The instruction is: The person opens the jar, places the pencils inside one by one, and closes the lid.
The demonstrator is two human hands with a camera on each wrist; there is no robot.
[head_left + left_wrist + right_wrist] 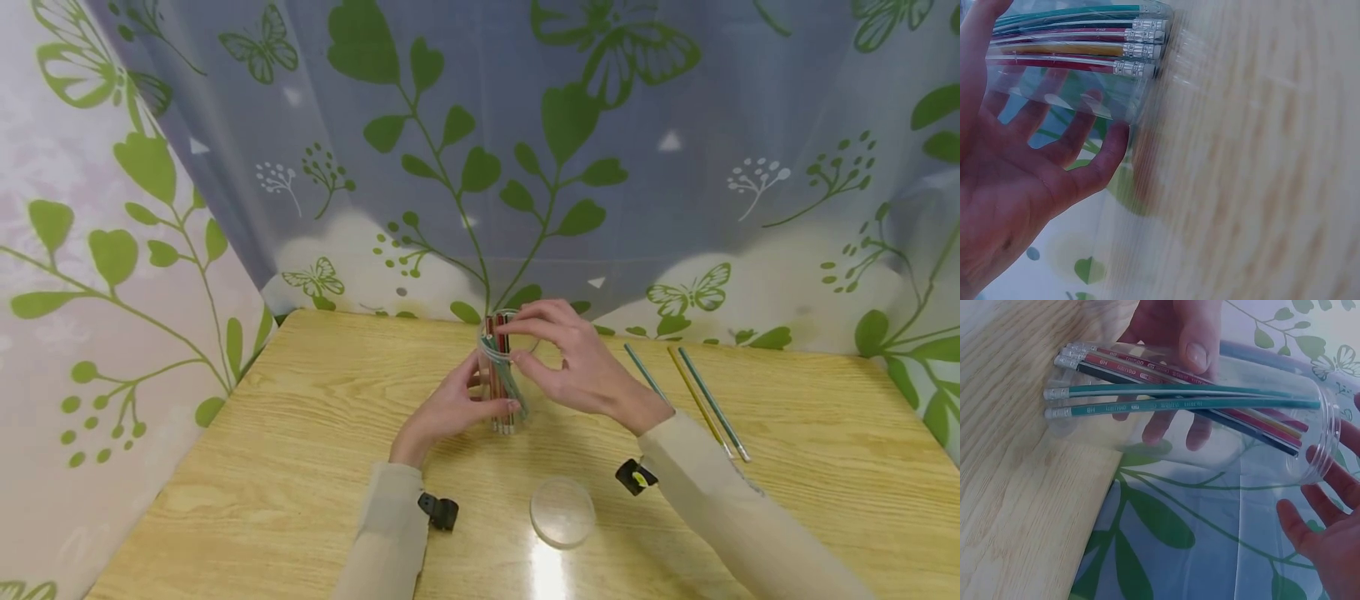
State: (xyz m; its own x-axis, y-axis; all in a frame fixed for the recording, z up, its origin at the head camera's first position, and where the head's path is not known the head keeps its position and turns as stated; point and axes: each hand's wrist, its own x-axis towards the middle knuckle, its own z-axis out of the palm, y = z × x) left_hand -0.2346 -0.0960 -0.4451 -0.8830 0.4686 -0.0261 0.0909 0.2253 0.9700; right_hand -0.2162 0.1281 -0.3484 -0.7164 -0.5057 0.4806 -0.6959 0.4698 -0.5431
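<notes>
A clear round jar (1254, 453) stands on the table with several pencils (1166, 403) in it, their eraser ends down. The pencils are teal, red, black and yellow, leaning together. My left hand (450, 408) grips the jar low on its side, its thumb (1197, 356) across the front and its fingers behind. At the jar's mouth is my right hand (573, 362), with fingers spread and loosely bent around the rim (1329, 447). Nothing shows between these fingers, and the pencil tips stay inside the glass-clear wall.
On the table (315, 417), a clear round lid (562, 512) lies in front of the jar. To the right, a yellow pencil (697, 396) lies between two teal pencils, partly beside the right forearm. A leaf-patterned curtain (465, 208) hangs behind the table.
</notes>
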